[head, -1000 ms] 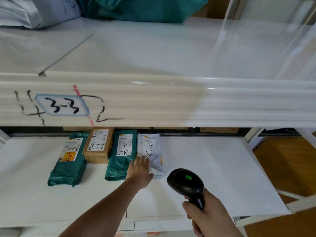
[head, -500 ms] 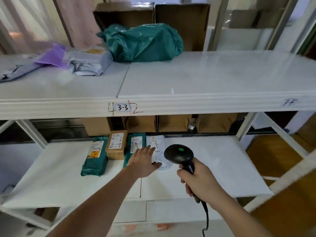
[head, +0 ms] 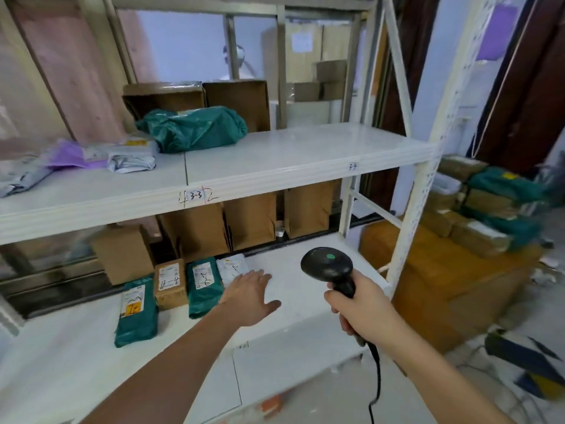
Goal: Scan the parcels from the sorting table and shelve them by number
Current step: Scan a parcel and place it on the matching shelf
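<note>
My left hand (head: 249, 296) is flat and open over the lower shelf (head: 305, 304), its fingertips at the near end of a white-grey parcel (head: 231, 266). Left of that parcel lie a green parcel (head: 203, 284), a small brown box marked 4-4 (head: 170, 283) and another green parcel (head: 137, 310), all side by side. My right hand (head: 359, 307) grips a black barcode scanner (head: 328, 266) with a green dot on top, held above the shelf's right part. Its cable (head: 376, 381) hangs down.
The upper shelf (head: 290, 154), labelled 3-3 (head: 195, 195), carries a large green bag (head: 195, 128), grey and purple mailers (head: 101, 156) and cardboard boxes. More brown boxes (head: 250, 220) stand behind the lower shelf. At the right a pile of parcels (head: 483, 206) rests on a wooden table.
The view has pulled back and turned right, showing more of the rack and the parcel pile. My left hand has drawn back off the white-grey parcel. The scanner stays in my right hand.
</note>
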Motion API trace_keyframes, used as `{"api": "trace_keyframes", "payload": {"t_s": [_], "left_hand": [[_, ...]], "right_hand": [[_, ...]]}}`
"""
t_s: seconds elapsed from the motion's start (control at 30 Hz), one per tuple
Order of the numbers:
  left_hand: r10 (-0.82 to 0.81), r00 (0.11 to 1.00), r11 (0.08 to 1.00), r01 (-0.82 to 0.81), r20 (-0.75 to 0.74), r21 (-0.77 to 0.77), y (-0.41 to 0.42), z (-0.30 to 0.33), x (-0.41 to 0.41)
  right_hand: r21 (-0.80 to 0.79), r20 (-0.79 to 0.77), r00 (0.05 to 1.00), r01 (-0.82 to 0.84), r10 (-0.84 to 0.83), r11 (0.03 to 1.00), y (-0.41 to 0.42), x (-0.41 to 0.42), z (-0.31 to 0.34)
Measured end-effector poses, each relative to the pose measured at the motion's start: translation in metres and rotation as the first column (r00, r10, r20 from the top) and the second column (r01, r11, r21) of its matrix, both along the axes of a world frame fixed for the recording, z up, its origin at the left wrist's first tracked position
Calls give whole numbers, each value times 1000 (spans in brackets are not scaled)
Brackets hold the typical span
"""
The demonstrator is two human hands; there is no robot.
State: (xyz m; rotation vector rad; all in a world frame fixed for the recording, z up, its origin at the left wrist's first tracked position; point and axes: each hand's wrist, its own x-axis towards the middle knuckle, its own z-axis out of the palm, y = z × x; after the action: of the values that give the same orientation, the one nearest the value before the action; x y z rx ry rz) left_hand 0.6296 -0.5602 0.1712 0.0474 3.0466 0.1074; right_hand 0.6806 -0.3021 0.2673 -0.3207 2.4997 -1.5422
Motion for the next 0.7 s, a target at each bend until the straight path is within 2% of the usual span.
{"api": "trace_keyframes", "payload": {"t_s": [0.17,0.33,0.5,0.7], "left_hand": [[-125,992,992,126,-31,17,81,12,-16],[-229,973,972,229,2,46,194,22,-40],[-333,943,930,329,-2,164,321,24,-60],[-468,883,878,469,-41,96,428,18,-80]], "right_hand": [[-14,-15,994,108,-108,994,69,32,11],[-12,-45,967,252,-252,968,164,51,21],[-3,-57,912,407,-406,913,268,60,26],[-22,-42,855,517,-517,856,362,53,28]]}}
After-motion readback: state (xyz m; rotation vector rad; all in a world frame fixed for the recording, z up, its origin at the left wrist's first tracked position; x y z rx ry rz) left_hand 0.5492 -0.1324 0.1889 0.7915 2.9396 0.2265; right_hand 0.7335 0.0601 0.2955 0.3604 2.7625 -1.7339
